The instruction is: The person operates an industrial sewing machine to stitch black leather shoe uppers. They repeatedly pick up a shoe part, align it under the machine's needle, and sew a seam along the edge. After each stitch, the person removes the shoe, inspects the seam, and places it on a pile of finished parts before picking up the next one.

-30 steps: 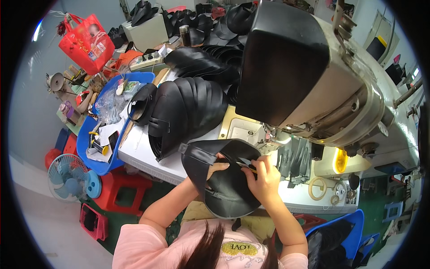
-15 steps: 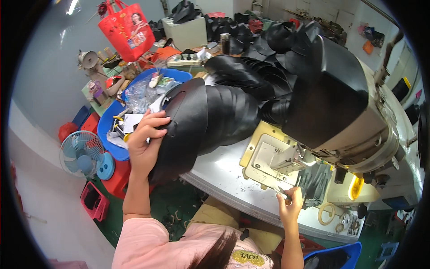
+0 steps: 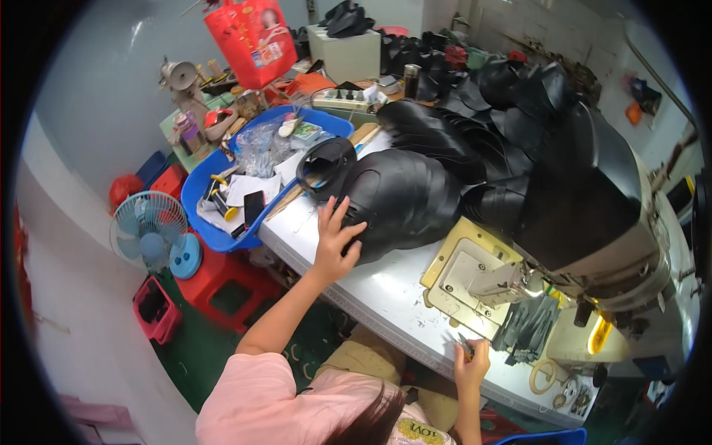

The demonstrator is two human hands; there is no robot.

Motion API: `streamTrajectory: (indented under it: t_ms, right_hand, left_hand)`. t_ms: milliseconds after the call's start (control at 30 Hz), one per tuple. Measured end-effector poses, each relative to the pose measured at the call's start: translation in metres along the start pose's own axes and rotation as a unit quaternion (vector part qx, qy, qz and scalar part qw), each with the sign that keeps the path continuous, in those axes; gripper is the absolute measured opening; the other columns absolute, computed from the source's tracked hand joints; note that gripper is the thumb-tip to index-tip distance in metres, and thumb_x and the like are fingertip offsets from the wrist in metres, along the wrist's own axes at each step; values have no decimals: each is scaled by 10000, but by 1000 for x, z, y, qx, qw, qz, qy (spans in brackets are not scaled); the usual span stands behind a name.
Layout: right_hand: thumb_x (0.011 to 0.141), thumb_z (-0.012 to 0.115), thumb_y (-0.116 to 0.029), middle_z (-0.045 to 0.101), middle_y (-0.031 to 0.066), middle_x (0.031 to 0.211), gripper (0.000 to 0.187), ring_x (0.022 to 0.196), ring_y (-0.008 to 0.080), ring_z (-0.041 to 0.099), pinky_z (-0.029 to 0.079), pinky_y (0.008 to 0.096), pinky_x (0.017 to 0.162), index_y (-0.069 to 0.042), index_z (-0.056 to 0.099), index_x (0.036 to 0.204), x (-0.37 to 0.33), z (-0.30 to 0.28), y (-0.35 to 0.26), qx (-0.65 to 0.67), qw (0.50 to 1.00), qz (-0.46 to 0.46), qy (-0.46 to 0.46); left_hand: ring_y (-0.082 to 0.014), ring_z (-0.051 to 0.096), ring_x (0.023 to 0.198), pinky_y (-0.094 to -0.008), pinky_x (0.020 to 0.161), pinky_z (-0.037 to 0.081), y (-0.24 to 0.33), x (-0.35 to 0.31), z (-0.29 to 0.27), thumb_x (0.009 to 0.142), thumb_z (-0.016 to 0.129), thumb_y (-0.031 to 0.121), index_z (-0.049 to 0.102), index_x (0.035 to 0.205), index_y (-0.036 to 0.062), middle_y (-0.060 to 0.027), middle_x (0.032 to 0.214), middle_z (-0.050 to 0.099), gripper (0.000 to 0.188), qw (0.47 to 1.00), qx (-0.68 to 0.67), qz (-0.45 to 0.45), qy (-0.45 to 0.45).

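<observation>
My left hand (image 3: 337, 241) rests with its fingers spread against the near left side of a stack of curved black leather-like pieces (image 3: 411, 196). A black piece with a rounded opening (image 3: 330, 163) stands up at the stack's left end. At the table's front edge my right hand (image 3: 472, 365) is closed round small thread snips (image 3: 464, 343), their points directed up and away from me. Just beyond it is the pale plate of a sewing machine (image 3: 463, 285). Thin dark strips (image 3: 525, 326) lie in a bundle to the right of that plate.
A large black piece (image 3: 586, 193) drapes over the machine's head. More black pieces (image 3: 430, 137) are piled behind. At the left stand a blue basin (image 3: 194, 215) with papers and a phone, a fan (image 3: 148, 230) and a red stool (image 3: 226, 285). A red bag (image 3: 252, 44) hangs above.
The black piece that my left hand held raised at the left is now down on the stack, and the hand has opened against it. My right hand still holds the snips.
</observation>
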State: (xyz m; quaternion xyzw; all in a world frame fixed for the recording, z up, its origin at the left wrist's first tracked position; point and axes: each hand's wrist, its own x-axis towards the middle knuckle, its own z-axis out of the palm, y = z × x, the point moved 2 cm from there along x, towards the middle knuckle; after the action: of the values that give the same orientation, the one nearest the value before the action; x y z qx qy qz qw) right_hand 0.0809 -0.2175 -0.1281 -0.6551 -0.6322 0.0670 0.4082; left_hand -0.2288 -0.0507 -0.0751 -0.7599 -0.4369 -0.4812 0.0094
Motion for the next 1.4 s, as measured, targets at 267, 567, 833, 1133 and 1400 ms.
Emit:
streamTrajectory:
  t_ms: [267, 567, 833, 1133, 1400]
  right_hand:
    - [690, 667, -44, 504, 132, 721, 210, 560, 270, 515, 411, 305, 481, 17, 503, 805, -8, 7, 10, -12, 1000, 18, -9]
    - [685, 683, -94, 508, 132, 694, 233, 572, 288, 532, 417, 340, 492, 13, 516, 808, -10, 10, 10, -49, 999, -13, 10]
    - [682, 684, -112, 504, 116, 670, 227, 541, 286, 524, 409, 346, 480, 3, 528, 802, -12, 14, 14, -29, 999, 0, 23]
    - [678, 682, -101, 507, 114, 664, 221, 539, 280, 525, 402, 342, 471, -4, 526, 802, -13, 11, 15, -71, 997, -13, 24]
    - [671, 689, -102, 523, 102, 659, 232, 536, 263, 530, 406, 331, 474, -12, 523, 805, -11, 11, 12, -81, 996, -20, 17]
  left_hand:
    - [-437, 210, 1237, -472, 993, 235, 3, -79, 24, 694, 683, 136, 349, 1246, -25, -245, 1366, 161, 666, 992, 35, -112, 53]
    - [-427, 419, 1075, -413, 916, 343, -24, -18, 5, 747, 607, 394, 421, 1173, -78, -271, 1171, 443, 663, 942, -114, -165, -269]
    - [-401, 224, 1242, -376, 1017, 220, -20, 21, 31, 703, 615, 519, 210, 1297, -72, -278, 1334, 226, 930, 922, -10, -41, -386]
    - [-388, 253, 1211, -383, 1019, 192, 19, -15, 28, 710, 674, 327, 275, 1256, -90, -259, 1283, 290, 793, 961, -115, -37, -250]
    - [-380, 472, 1017, -390, 944, 325, 49, 8, 24, 690, 686, 163, 549, 1024, -58, -230, 1078, 514, 423, 945, 65, 320, 7]
